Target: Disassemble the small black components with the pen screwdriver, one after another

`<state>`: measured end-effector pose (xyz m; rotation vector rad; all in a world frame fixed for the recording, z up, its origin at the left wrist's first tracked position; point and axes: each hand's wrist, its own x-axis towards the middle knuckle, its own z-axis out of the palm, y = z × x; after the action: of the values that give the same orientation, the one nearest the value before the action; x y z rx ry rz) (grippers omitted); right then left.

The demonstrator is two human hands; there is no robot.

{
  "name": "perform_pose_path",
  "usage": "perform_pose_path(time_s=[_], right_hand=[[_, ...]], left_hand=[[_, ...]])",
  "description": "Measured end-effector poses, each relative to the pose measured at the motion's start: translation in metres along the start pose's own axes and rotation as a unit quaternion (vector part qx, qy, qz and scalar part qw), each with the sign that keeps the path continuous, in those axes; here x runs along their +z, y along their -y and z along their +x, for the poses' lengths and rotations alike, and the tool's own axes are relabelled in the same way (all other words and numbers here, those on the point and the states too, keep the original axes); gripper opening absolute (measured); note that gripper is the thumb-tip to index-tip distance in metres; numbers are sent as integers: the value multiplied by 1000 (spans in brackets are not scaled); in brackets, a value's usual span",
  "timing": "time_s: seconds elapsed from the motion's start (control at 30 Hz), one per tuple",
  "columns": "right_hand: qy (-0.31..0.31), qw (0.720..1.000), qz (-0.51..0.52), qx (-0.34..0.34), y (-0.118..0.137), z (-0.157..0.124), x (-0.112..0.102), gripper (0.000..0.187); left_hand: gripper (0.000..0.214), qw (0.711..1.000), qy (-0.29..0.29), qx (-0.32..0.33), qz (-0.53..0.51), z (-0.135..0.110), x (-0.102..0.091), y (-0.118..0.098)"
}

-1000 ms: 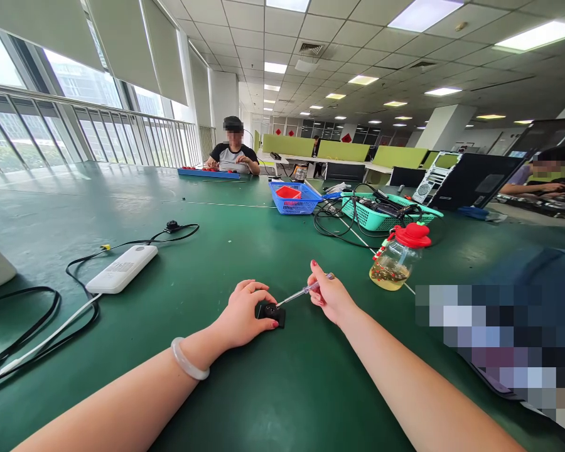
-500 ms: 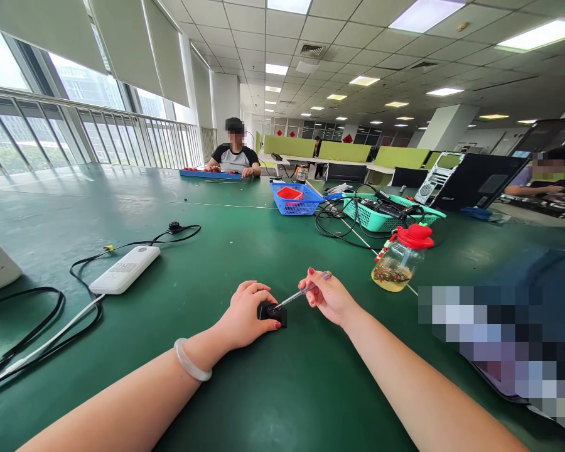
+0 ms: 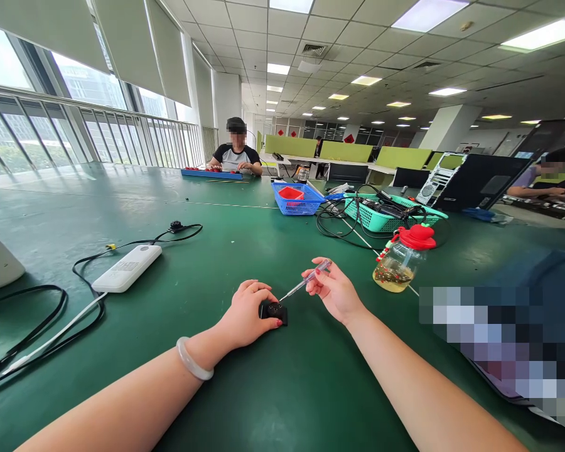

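Observation:
On the green table, a small black block-shaped part [image 3: 277,311] with a rounded top bearing small light spots lies under my left hand [image 3: 248,312]. Thumb and fingers of that hand close round its left side and hold it against the tabletop. My right hand [image 3: 333,290] grips a slim screwdriver [image 3: 306,280] with a clear, purplish handle, slanting down to the left. Its thin metal tip ends just above the far edge of the black part; whether they touch I cannot tell. The part's left end is hidden by my fingers.
A white power adapter [image 3: 128,269] with black cables lies left. To the right stand a red-lidded jar [image 3: 398,260] of liquid and a dark bag-like thing, partly blurred. Beyond are a blue basket [image 3: 297,204] and a green basket [image 3: 374,218] with cables. A person [image 3: 236,154] sits opposite.
The screwdriver tip has risen off the top of the black part to its far edge. My right fingers have shifted on the handle, while my left hand keeps its hold.

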<state>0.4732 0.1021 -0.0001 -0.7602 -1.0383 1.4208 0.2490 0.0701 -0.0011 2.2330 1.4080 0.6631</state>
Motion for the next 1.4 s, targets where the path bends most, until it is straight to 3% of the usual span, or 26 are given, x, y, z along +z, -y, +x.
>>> perform_pose_path(time_s=[0.83, 1.03, 1.13, 1.27, 1.4], right_hand=[[27, 996, -78, -38, 0, -3, 5, 39], [-5, 982, -156, -107, -8, -6, 12, 64], [-9, 976, -171, -134, -11, -7, 16, 60], [-5, 981, -134, -139, -9, -6, 17, 49], [-6, 996, -29, -89, -4, -4, 14, 47]], left_hand=[[30, 1000, 4, 4, -9, 1, 1, 0], [30, 1000, 6, 1, -8, 1, 0, -1], [30, 1000, 5, 1, -8, 1, 0, -1], [28, 1000, 6, 1, -6, 1, 0, -1], [28, 1000, 0, -5, -6, 0, 1, -1]])
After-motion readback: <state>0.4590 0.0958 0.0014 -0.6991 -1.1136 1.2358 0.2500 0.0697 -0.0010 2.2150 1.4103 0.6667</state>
